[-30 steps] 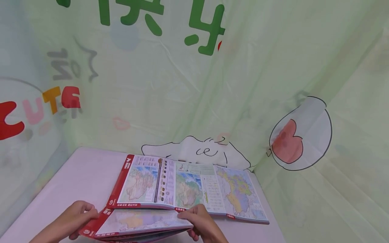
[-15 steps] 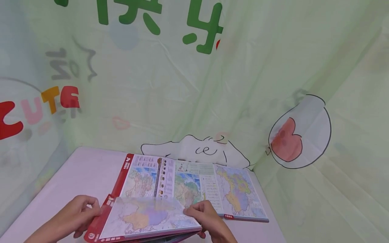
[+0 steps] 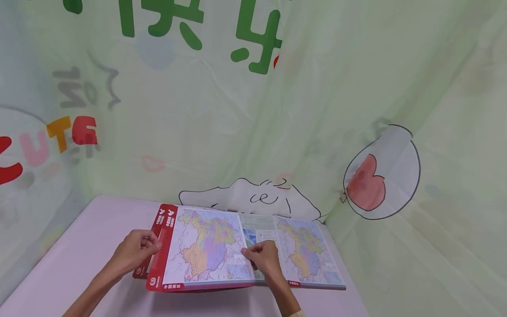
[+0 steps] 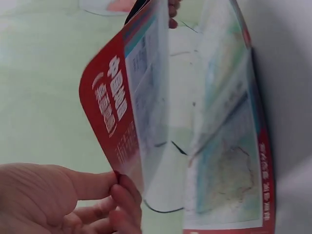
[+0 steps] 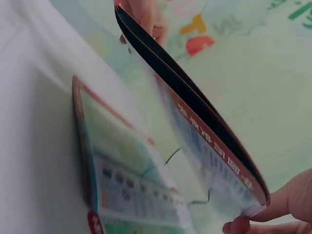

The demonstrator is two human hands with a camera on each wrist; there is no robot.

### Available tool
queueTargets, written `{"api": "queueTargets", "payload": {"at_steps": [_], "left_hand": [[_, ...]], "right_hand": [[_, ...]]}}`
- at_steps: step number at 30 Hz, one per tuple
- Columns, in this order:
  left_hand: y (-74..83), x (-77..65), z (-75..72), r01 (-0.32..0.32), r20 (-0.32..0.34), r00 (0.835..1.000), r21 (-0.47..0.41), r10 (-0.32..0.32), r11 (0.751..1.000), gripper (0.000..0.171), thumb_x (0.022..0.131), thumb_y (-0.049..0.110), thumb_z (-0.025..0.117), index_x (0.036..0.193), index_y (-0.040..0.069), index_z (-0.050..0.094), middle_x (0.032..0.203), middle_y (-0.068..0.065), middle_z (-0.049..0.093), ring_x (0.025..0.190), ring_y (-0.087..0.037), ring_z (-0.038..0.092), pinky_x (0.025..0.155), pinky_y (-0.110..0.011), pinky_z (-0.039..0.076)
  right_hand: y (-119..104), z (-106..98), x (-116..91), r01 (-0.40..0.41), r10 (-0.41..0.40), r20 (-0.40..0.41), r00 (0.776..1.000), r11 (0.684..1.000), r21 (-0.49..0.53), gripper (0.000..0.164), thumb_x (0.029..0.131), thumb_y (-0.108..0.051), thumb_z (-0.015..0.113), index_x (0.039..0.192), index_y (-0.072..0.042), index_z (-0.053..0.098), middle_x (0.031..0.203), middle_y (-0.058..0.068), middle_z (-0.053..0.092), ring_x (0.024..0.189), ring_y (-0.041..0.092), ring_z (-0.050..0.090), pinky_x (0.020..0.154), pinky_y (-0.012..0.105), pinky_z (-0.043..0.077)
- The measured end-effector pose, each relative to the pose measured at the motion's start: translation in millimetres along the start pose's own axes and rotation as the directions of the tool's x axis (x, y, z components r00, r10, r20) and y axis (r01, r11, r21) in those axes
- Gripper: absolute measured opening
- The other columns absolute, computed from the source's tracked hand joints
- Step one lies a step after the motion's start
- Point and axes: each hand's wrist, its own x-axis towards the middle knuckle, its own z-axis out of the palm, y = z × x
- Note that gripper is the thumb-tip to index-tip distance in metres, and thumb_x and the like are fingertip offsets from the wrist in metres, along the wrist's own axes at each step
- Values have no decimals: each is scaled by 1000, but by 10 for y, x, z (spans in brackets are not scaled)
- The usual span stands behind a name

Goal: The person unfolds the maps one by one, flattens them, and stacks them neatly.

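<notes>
Both hands hold a red-bordered map (image 3: 206,246) of China with a glossy face, raised above the table. My left hand (image 3: 135,251) pinches its red left edge between thumb and fingers, as the left wrist view shows on the red border (image 4: 109,97). The right edge is pinched by my right hand (image 3: 264,257). Dark layered edges (image 5: 195,92) of the held map show slightly apart in the right wrist view. Beneath it lie other maps: one (image 3: 306,251) in full sight on the right, another (image 3: 142,269) mostly hidden, with its red edge showing at the left.
The maps lie on a pale pink-white table (image 3: 107,229) towards its back. A light green curtain (image 3: 198,119) printed with letters and cartoons hangs behind and at both sides, close to the table's back edge.
Both hands have carried the held map up and away from the table's front, over the maps lying at the left and middle. It now covers most of those.
</notes>
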Motion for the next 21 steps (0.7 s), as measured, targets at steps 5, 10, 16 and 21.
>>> {"api": "queueTargets", "payload": {"at_steps": [5,10,16,21], "left_hand": [[-153,204,202,6,-77,997,112,3,994,16,96,15,81,100,3,73,88,-5,73,82,-17,66,70,-33,53],[-271,324,373,3,-116,993,128,12,992,15,98,16,80,98,4,71,86,-5,71,80,-18,63,67,-32,47],[-376,461,485,12,-154,988,135,9,991,15,99,15,78,99,3,69,83,-5,69,77,-17,60,65,-31,45],[-495,551,548,8,-171,985,149,18,989,16,100,15,77,104,1,70,86,-7,70,77,-18,61,66,-31,45]], "right_hand": [[207,246,264,-4,0,-123,992,999,-39,15,87,-10,91,87,1,81,70,7,72,55,14,62,48,21,50],[332,396,442,-21,11,-216,976,999,-48,13,82,-6,93,80,-2,81,66,6,72,56,14,62,50,23,50],[386,516,569,31,-55,-311,949,996,-83,18,78,-5,96,72,-5,79,62,4,70,55,14,61,52,25,46],[403,585,593,53,-93,-330,939,990,-129,20,77,-5,96,69,-4,77,62,5,70,55,17,61,51,28,43]]}}
